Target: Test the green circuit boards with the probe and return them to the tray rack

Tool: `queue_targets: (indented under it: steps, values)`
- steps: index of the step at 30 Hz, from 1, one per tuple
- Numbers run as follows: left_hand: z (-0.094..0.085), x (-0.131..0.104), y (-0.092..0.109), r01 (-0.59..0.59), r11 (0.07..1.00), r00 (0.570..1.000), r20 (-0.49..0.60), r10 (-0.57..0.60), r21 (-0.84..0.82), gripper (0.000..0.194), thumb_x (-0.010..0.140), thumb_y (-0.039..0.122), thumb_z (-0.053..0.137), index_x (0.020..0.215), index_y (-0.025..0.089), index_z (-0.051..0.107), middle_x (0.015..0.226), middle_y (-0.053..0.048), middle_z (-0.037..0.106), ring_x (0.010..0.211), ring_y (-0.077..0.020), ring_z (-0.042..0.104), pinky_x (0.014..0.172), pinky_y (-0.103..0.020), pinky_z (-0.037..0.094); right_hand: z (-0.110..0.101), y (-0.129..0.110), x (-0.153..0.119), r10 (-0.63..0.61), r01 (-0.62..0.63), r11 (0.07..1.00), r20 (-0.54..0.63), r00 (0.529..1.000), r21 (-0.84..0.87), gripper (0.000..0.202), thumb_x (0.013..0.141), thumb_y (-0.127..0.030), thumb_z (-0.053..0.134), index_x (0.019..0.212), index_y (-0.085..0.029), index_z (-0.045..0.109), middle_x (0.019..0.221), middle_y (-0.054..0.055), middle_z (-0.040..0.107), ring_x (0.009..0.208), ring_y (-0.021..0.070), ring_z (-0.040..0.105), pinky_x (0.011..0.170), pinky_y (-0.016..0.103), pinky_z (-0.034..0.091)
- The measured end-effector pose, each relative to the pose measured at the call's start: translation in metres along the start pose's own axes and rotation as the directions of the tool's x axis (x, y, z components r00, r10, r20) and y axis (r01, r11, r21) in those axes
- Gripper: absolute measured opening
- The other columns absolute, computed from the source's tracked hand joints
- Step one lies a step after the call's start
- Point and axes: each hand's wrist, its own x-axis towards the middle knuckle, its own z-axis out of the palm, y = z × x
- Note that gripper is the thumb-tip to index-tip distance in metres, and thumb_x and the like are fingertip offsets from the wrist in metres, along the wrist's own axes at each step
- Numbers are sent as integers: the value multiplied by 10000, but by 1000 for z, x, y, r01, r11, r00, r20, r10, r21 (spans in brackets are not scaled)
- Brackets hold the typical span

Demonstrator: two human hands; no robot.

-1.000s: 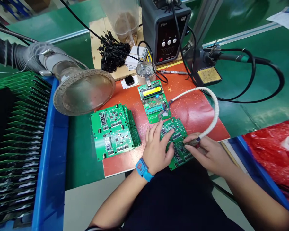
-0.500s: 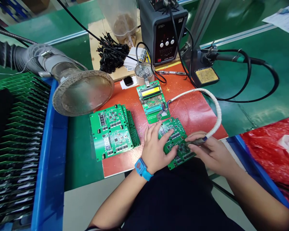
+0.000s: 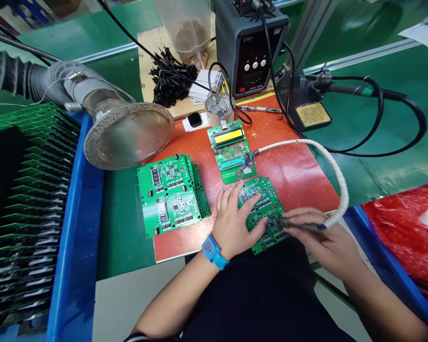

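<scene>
Circuit board [image 3: 271,213] is shown in the head view at the near edge of the red mat [image 3: 178,244], where it is touched by the spread fingers of the left hand [image 3: 231,223]. At its right side, a probe [image 3: 308,227] on a white-sleeved cable [image 3: 343,187] is pinched between the right hand's [image 3: 330,244] thumb and fingers. Stacked boards [image 3: 169,194] are set to the left.

From the circuit board [image 3: 272,211] under the left hand [image 3: 233,225], I could cross bare red mat [image 3: 312,183] at two o'clock, inside the white cable's [image 3: 299,141] loop. The display board [image 3: 228,147] blocks me at eleven, the hood [image 3: 130,135] at ten, the board stack [image 3: 171,197] at nine.
</scene>
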Motion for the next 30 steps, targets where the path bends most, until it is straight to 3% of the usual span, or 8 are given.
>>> queue_targets:
  steps: [5, 14, 30]
  values:
    - [1, -1, -1, 6, 1000, 1000, 8, -6, -5, 460, 839, 403, 596, 1268, 239, 566, 1467, -133, 364, 1362, -313, 312, 1116, -551, 256, -2, 0, -5, 18, -20, 998, -38, 999, -57, 257, 825, -103, 646, 1032, -252, 610, 999, 39, 676, 958, 173, 655, 802, 292, 586]
    - [4, 1, -2, -4, 1000, 1000, -20, 3, -30, 458, 826, 401, 613, 1249, 230, 572, 1456, -141, 380, 1353, -327, 332, 1107, -560, 261, -1, -4, -6, -61, 44, 966, -61, 996, -255, 288, 800, -89, 662, 1033, -243, 591, 946, 40, 697, 904, 190, 674, 825, 355, 572]
    - [4, 0, -2, -2, 1000, 1000, -14, 1, -27, 460, 833, 402, 601, 1256, 226, 561, 1457, -153, 378, 1360, -335, 329, 1105, -566, 258, 2, -7, -3, -128, 118, 930, -6, 992, -347, 245, 806, -88, 643, 992, -232, 575, 919, 43, 707, 868, 177, 693, 800, 320, 580]
